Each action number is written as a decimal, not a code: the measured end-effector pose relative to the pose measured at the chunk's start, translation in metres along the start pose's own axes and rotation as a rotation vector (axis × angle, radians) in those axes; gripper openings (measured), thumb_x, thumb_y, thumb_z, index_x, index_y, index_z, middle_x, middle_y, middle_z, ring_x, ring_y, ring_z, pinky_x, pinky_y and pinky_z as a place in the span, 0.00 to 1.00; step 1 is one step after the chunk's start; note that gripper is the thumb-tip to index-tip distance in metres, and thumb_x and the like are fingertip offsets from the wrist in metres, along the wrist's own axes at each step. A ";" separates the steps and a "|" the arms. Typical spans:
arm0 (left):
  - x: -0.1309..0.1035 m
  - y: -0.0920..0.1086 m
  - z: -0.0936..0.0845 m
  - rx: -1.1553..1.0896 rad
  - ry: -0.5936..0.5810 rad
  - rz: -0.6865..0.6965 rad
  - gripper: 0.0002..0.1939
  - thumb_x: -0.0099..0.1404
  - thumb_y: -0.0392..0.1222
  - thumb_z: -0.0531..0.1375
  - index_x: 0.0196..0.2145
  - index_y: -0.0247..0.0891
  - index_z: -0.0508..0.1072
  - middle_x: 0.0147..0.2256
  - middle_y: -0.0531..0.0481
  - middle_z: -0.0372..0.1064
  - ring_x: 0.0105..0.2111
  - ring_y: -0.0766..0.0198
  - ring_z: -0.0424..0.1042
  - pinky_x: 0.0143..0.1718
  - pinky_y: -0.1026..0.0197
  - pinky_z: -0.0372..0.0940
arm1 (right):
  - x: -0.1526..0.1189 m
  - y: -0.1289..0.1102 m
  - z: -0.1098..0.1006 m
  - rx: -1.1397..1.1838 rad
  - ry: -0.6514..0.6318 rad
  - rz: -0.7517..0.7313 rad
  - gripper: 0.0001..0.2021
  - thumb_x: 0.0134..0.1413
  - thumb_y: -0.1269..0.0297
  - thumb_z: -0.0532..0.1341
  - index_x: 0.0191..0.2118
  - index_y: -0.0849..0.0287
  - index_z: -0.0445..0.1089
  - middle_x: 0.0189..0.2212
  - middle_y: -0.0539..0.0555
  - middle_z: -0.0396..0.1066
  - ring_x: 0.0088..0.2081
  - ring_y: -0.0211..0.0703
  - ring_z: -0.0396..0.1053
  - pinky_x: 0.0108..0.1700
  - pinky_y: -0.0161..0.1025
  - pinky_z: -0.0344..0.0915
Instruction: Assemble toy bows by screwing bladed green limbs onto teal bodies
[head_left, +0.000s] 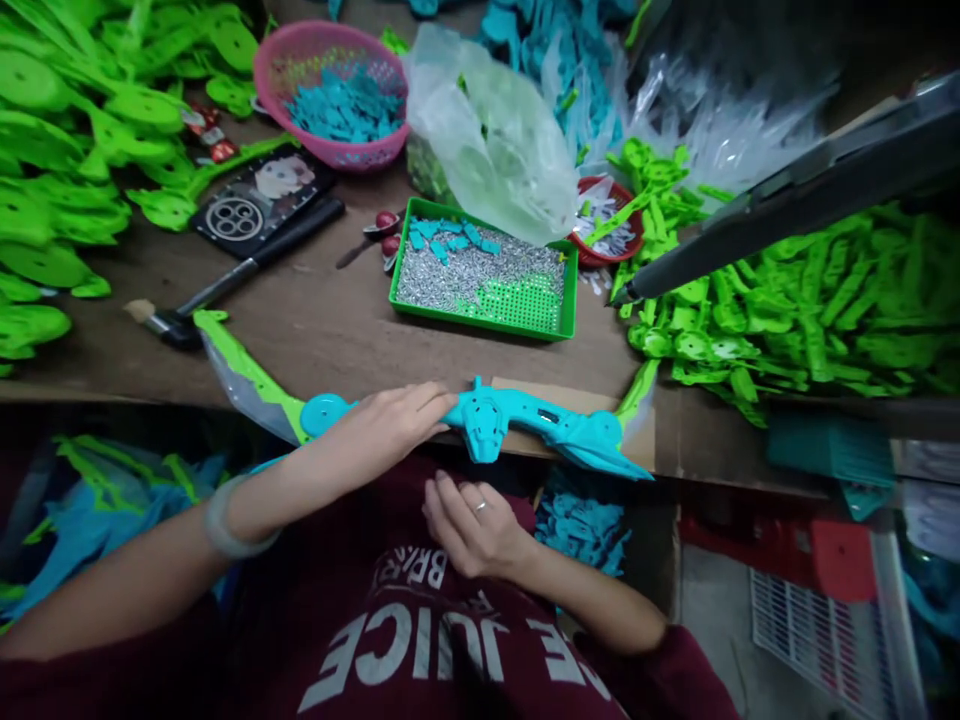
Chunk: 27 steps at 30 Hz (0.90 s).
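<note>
A blue toy bow (484, 425) with lime-green limbs lies along the table's front edge. My left hand (390, 425) grips it left of its middle, its fingers over the blue body and the thumb out of sight. Just below the bow, in front of my chest, my right hand (476, 525) is closed with curled fingers, apart from the bow. Whether something small is inside it cannot be seen. Beyond the bow sits a green tray (397, 290) of small metal screws, with several little blue pieces on top.
A hammer (225, 285) and a dark phone-like slab (262, 195) lie at left. Behind are a pink basket (270, 75), a plastic bag (495, 140) and a red basket (637, 235). A powered screwdriver (750, 215) juts in from the right over green parts (817, 300). Green pieces (67, 150) heap up left.
</note>
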<state>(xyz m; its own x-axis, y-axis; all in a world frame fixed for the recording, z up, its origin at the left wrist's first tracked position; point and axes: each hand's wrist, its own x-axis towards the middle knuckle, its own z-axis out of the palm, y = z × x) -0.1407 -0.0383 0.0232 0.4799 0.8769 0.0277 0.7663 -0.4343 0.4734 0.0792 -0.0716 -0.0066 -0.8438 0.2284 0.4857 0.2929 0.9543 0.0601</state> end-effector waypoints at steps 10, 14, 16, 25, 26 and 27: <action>0.001 -0.003 -0.002 0.015 -0.037 0.004 0.16 0.77 0.41 0.48 0.57 0.37 0.65 0.48 0.42 0.71 0.46 0.57 0.75 0.45 0.56 0.70 | 0.002 -0.015 0.010 -0.239 -0.238 0.295 0.25 0.62 0.61 0.62 0.59 0.74 0.68 0.59 0.72 0.69 0.33 0.43 0.70 0.30 0.42 0.62; 0.000 -0.003 0.001 0.050 -0.011 0.003 0.16 0.77 0.43 0.48 0.56 0.37 0.66 0.47 0.42 0.71 0.45 0.57 0.74 0.44 0.57 0.69 | 0.002 -0.019 0.011 -0.208 -0.265 0.380 0.28 0.64 0.63 0.60 0.63 0.78 0.63 0.58 0.76 0.69 0.36 0.47 0.74 0.32 0.43 0.64; 0.000 -0.005 0.003 0.045 0.013 0.015 0.16 0.77 0.43 0.48 0.56 0.36 0.66 0.47 0.42 0.72 0.44 0.58 0.75 0.44 0.58 0.69 | 0.000 -0.020 0.013 -0.170 -0.236 0.299 0.28 0.64 0.63 0.60 0.65 0.75 0.62 0.61 0.74 0.66 0.32 0.44 0.72 0.29 0.43 0.64; 0.001 -0.004 -0.001 0.018 -0.027 0.017 0.16 0.77 0.43 0.48 0.57 0.37 0.66 0.49 0.42 0.71 0.47 0.58 0.74 0.47 0.57 0.68 | 0.009 -0.026 0.016 -0.260 -0.276 0.352 0.26 0.65 0.61 0.58 0.61 0.75 0.66 0.61 0.75 0.64 0.27 0.41 0.70 0.26 0.41 0.65; 0.001 -0.004 -0.001 0.025 -0.029 0.016 0.16 0.77 0.43 0.48 0.57 0.38 0.66 0.49 0.42 0.71 0.47 0.57 0.74 0.47 0.57 0.68 | 0.010 -0.026 0.015 -0.259 -0.286 0.364 0.25 0.65 0.62 0.58 0.62 0.75 0.66 0.62 0.74 0.64 0.26 0.41 0.70 0.25 0.41 0.65; 0.001 -0.004 -0.001 0.031 -0.027 0.015 0.16 0.77 0.43 0.48 0.57 0.37 0.66 0.48 0.42 0.71 0.47 0.57 0.74 0.47 0.57 0.68 | 0.011 -0.027 0.015 -0.255 -0.294 0.381 0.26 0.65 0.62 0.58 0.62 0.75 0.66 0.62 0.75 0.64 0.25 0.40 0.69 0.24 0.41 0.65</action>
<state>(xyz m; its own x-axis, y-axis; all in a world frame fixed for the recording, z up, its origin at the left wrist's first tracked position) -0.1436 -0.0358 0.0227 0.5022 0.8647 0.0108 0.7717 -0.4537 0.4457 0.0548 -0.0920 -0.0161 -0.7358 0.6284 0.2526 0.6718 0.7245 0.1546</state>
